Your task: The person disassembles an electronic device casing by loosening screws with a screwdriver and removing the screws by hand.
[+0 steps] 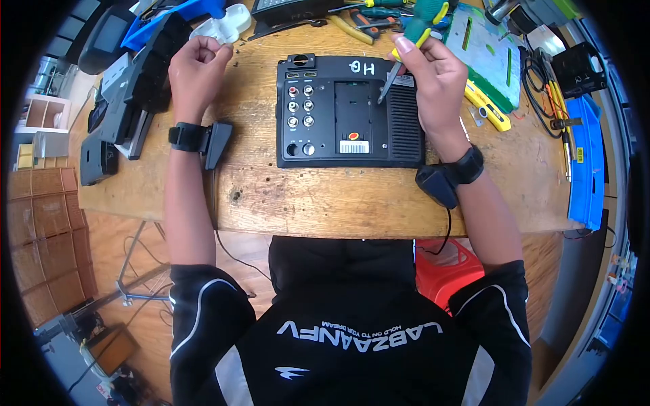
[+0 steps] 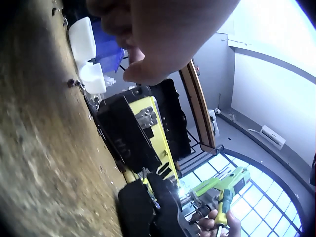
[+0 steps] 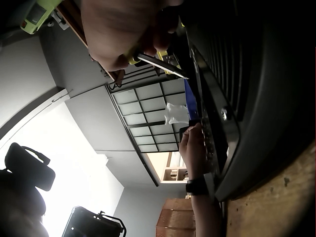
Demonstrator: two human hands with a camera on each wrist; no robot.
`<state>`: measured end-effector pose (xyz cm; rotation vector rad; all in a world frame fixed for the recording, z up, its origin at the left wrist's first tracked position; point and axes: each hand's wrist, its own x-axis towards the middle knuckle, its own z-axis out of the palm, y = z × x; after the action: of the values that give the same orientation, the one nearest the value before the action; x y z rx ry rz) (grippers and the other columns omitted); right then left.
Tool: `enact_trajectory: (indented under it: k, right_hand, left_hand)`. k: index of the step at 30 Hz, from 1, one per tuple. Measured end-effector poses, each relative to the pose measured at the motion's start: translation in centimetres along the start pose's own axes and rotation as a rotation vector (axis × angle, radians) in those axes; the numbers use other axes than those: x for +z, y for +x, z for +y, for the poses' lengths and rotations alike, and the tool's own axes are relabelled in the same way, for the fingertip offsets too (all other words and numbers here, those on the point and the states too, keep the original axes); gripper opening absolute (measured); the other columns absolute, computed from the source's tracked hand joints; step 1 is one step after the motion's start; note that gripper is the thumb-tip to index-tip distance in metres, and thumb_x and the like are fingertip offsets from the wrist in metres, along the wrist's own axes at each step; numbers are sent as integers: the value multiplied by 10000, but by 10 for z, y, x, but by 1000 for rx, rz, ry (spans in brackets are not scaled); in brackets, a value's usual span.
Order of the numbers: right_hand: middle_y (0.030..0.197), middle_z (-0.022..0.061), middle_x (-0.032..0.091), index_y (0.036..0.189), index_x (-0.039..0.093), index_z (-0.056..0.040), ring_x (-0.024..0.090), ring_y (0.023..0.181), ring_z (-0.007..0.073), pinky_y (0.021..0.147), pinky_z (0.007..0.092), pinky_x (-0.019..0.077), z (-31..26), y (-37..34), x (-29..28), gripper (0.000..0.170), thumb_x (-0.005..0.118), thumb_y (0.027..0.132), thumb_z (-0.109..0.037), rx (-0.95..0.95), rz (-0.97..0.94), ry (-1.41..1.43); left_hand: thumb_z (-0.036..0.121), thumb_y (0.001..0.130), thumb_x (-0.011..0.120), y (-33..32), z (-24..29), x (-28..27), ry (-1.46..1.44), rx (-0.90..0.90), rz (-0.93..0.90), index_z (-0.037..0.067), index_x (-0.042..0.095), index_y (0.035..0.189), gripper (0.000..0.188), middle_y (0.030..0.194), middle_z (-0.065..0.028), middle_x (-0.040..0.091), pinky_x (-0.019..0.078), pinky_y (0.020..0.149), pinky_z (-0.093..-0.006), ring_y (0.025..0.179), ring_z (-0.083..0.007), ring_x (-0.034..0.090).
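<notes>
The right hand (image 1: 437, 78) grips a green and yellow screwdriver (image 1: 428, 15), whose shaft slants down over the right half of a black device (image 1: 325, 145) marked HQ. In the right wrist view the screwdriver shaft (image 3: 160, 64) shows beside the device's ribbed housing (image 3: 261, 79); whether its tip touches is unclear. The device lies flat, with round sockets, a recessed panel and a barcode label upward. Left of it, the left hand (image 1: 198, 71) is raised with curled fingers, thumb against fingertip, just below a white tray (image 1: 227, 26). No object shows between those fingers.
Black cases (image 1: 152, 71) and a blue bin (image 1: 169, 24) stand at the left. Pliers and other tools lie behind the device. At the right are a green and white plate (image 1: 482, 51), a yellow cutter (image 1: 489, 107), cables and a blue tray (image 1: 588, 162). Bare wood (image 1: 318, 203) shows along the front edge.
</notes>
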<state>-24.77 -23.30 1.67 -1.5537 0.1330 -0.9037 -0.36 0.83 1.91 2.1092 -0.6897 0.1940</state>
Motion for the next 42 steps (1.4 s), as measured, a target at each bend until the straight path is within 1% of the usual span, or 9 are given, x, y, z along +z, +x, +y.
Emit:
enact_trajectory:
  k: [6, 8, 11, 14, 24, 27, 29, 35, 42]
  right_hand:
    - [839, 16, 696, 992, 718, 32, 604, 714, 42, 653, 195, 474, 2, -3, -7, 223, 753, 960, -185, -12, 82, 56]
    - [1044, 101, 749, 1132, 713, 51, 698, 897, 127, 812, 250, 529, 5, -3, -11, 294, 704, 987, -204, 26, 22, -24]
    - [1057, 105, 748, 1136, 711, 50, 699, 910, 132, 825, 255, 532, 6, -4, -12, 297, 701, 987, -206, 24, 21, -39]
    - [843, 17, 697, 986, 717, 29, 606, 724, 39, 659, 192, 477, 3, -2, -4, 222, 757, 958, -188, -4, 79, 75]
    - [870, 57, 714, 1022, 720, 33, 603, 706, 61, 660, 199, 474, -16, -1, -4, 246, 739, 964, -205, 85, 106, 98]
    - [870, 70, 714, 1044, 716, 37, 623, 756, 74, 695, 218, 474, -29, 0, -4, 261, 721, 976, -215, 163, 86, 170]
    - [876, 71, 712, 1052, 714, 40, 628, 764, 75, 699, 219, 477, -27, -6, -10, 261, 721, 976, -209, 134, 55, 124]
    - [964, 68, 722, 1099, 697, 43, 667, 833, 111, 778, 244, 525, -25, -29, -30, 256, 735, 948, -160, 117, 1, 54]
    - [1002, 100, 759, 1053, 727, 45, 695, 886, 141, 850, 282, 538, -36, -40, -28, 280, 803, 848, -130, -6, -90, -199]
  left_hand:
    - [178, 824, 747, -4, -1, 4, -57, 16, -22, 39, 482, 671, 336, 595, 16, 516, 397, 564, -255, 582, -57, 463]
    - [217, 833, 751, 1, -13, 2, 51, 41, -26, 33, 512, 670, 343, 592, 5, 519, 412, 568, -274, 586, -70, 473]
    - [293, 851, 755, 3, -20, 1, 74, -1, -38, 31, 529, 667, 392, 589, -25, 537, 434, 580, -298, 583, -97, 488]
    - [366, 866, 752, 4, -21, -3, 165, -47, -96, 31, 555, 674, 433, 594, -54, 572, 457, 597, -325, 576, -138, 518]
    - [439, 889, 710, 8, -28, -13, 210, -153, -117, 29, 709, 772, 427, 653, -113, 647, 485, 646, -360, 635, -189, 616]
    - [424, 890, 710, 9, -27, -14, 161, -223, -128, 29, 734, 807, 405, 665, -103, 662, 494, 666, -358, 658, -184, 632]
    - [313, 939, 723, 5, -22, -13, 182, -157, -138, 21, 698, 783, 332, 629, 36, 560, 386, 577, -264, 612, -50, 467]
    - [207, 902, 791, 2, -22, -7, 119, -49, -277, 10, 760, 893, 200, 730, 33, 675, 454, 616, -210, 657, -23, 559]
    - [271, 872, 832, 3, -28, 2, 90, -30, -209, 28, 798, 953, 259, 749, -8, 724, 508, 640, -235, 675, -55, 628]
